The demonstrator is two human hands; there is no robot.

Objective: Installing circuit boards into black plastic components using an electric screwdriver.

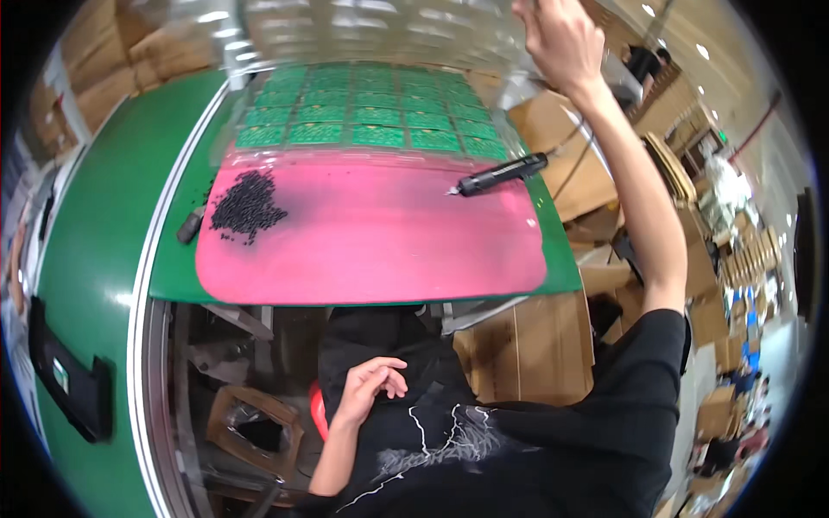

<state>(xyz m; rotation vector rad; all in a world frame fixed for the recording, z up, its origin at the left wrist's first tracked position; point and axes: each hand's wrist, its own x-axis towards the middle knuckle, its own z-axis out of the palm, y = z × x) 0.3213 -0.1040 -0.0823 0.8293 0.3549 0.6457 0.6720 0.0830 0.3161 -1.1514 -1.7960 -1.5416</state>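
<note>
I recorded my right hand (561,39) raised at the far end of the bench, its fingers curled over the edge of a clear plastic tray (363,26) that hung tilted above the work surface. Whether the grip was tight I could not tell, as the fingertips were hidden behind the plastic. My left hand (373,380) rested low against my black clothing, near my lap, loosely curled, fingers slightly apart and holding nothing.

Beneath the tray lay a panel of green circuit boards (371,116), set in rows on the green bench top (173,259). Just in front of the boards I noted a pink mat (371,242). On its left portion sat a heap of small black screws (246,207), and beside that heap, just off the mat's edge, a small dark object I could not identify. A black electric screwdriver (501,175) lay on the mat's far right corner, tip pointing left. Cardboard boxes (553,121) stood to the right of the bench.
</note>
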